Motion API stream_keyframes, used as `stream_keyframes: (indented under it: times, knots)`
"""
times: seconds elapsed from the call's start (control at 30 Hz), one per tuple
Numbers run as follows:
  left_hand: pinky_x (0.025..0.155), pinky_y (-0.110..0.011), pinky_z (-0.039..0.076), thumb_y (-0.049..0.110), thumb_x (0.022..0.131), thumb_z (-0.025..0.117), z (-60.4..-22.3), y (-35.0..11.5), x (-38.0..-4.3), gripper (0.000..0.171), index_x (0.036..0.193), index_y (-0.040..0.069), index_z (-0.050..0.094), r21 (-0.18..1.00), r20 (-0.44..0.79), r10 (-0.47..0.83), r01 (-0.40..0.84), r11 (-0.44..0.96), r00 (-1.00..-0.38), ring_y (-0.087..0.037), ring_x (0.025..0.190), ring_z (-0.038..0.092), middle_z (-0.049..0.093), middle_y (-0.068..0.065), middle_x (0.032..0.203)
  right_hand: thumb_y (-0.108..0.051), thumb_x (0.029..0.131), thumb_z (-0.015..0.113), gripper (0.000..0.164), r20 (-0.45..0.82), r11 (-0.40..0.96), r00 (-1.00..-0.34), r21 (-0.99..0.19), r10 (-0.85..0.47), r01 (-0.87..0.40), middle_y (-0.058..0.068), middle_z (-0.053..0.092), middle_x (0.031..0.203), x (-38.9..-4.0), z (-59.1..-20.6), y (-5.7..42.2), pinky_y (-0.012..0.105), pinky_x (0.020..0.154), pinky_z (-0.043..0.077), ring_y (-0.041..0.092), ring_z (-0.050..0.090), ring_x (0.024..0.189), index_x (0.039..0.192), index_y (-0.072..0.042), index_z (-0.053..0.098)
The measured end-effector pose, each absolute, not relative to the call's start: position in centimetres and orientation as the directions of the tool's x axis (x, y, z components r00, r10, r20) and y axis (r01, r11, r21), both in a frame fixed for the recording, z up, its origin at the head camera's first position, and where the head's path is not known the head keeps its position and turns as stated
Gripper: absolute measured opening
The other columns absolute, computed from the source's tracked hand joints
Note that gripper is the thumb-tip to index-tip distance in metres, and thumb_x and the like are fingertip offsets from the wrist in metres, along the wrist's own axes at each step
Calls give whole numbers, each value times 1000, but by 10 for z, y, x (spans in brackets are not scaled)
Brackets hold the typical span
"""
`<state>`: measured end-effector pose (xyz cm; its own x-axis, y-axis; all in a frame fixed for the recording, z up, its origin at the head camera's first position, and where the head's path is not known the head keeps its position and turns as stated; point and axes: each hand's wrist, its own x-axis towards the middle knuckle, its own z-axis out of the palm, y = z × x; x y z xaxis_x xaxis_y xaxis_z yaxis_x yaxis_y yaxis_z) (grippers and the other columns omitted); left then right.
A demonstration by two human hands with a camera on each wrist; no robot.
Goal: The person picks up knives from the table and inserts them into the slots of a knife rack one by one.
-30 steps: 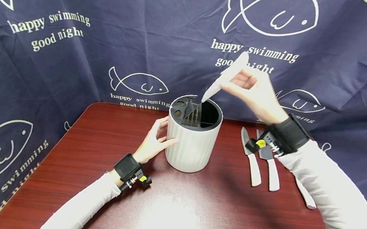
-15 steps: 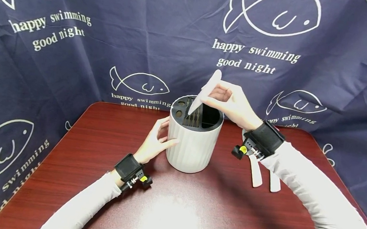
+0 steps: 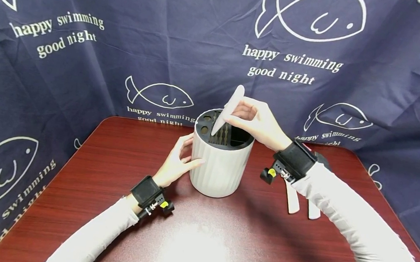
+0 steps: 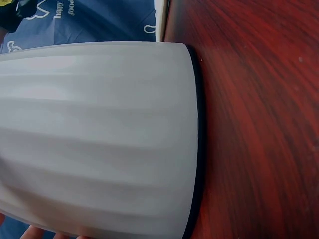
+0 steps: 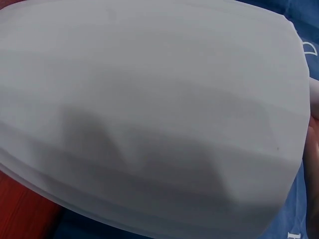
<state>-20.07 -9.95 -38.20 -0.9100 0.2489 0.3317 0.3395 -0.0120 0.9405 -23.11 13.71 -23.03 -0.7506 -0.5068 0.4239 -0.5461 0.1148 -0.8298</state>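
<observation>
A white ribbed knife block (image 3: 217,173) with a black slotted top stands upright on the table. My left hand (image 3: 173,165) holds its left side, thumb on the front and fingers reaching behind. Above the top, my right hand (image 3: 259,123) pinches the white handle of a knife (image 3: 231,108). The handle leans up to the right, its lower end at the slots; the blade is out of sight. In the left wrist view the ribbed wall of the block (image 4: 99,134) fills much of the picture. The block (image 5: 149,99) also fills the right wrist view.
Two white knife handles (image 3: 293,198) (image 3: 314,208) lie on the red-brown table (image 3: 138,141) to the right, partly covered by the right arm. Round holes and a wide dark compartment (image 3: 241,138) flank the slots. A blue fish-print cloth (image 3: 202,43) hangs behind.
My right hand has moved left and down with the knife. Its blade, partly visible a second ago, is now out of sight at the slots. The left hand and block stay put.
</observation>
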Motion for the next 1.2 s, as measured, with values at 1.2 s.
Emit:
stream_keyframes:
  times: [1.2]
  knots:
    - [104,-55,39,0,85,72,-383,-98,-201,76,147,17,32,942,328,245,334,-19,-912,-23,137,37,38,-7,148,-9,88,69,23,358,212,-777,-826,-519,-522,6,70,95,-234,-227,131,22,82,52,11,67,89,108,0,64]
